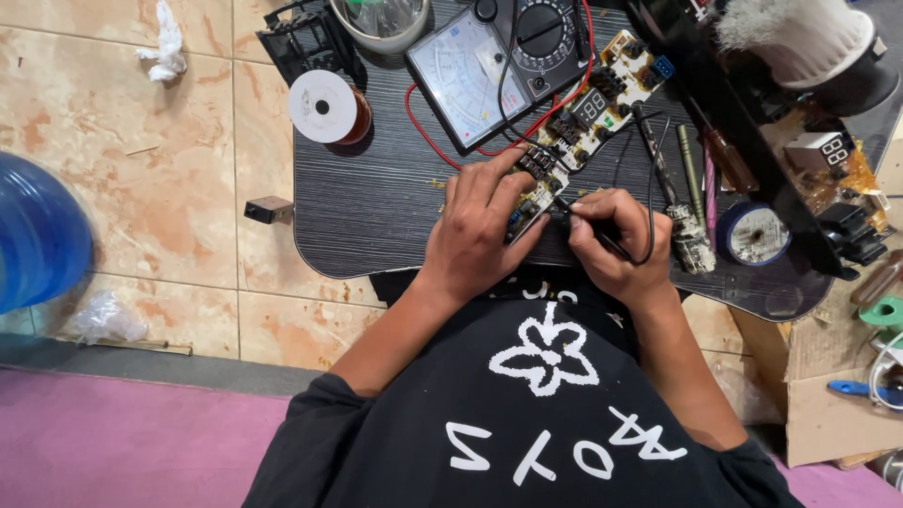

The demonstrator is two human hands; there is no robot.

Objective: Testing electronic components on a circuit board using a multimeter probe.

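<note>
Circuit board [588,108] ran toward one o'clock from under our left hand [480,230], pressed flat; our right hand [616,240] pinched a black probe [602,237].

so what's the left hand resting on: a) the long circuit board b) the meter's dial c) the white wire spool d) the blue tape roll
a: the left hand lies flat across the near end of the long circuit board on the black table, while the right hand holds a thin black probe beside it.
</note>
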